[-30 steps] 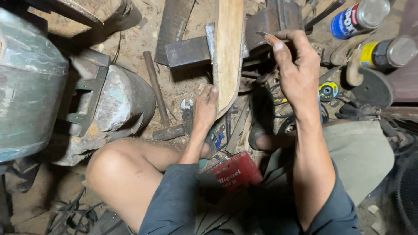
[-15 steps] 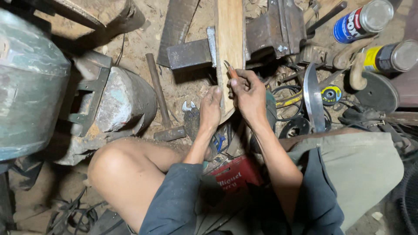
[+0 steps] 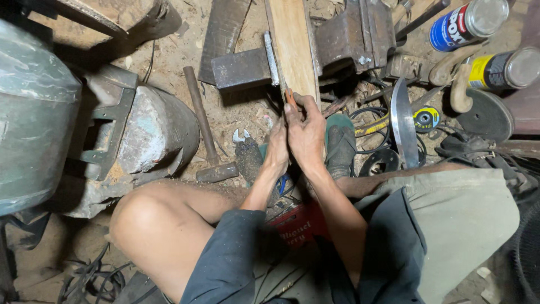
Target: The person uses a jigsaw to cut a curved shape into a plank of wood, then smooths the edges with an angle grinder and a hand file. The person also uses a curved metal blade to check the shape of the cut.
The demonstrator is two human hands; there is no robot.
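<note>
- The plank [image 3: 293, 50] is lying on the dirt floor [image 3: 169, 73], clamped in the rusty vise [image 3: 337, 42]; its long axis is running away from us, the near end pointing at our lap and the far end leaving the top edge of view.
- Our right hand [image 3: 306, 135] is pinching a small orange pencil [image 3: 290, 98] against the plank's left edge, fingers closed around it.
- Our left hand [image 3: 277, 151] is pressing flat against the plank's near end; it is curled loosely, gripping nothing that we can make out.
- To mark well, we are judging that the left hand should be bracing the wood firmly and the pencil running square to the edge.
- A hammer [image 3: 205, 132] is lying left of us, spray cans [image 3: 469, 22] to the right.
</note>
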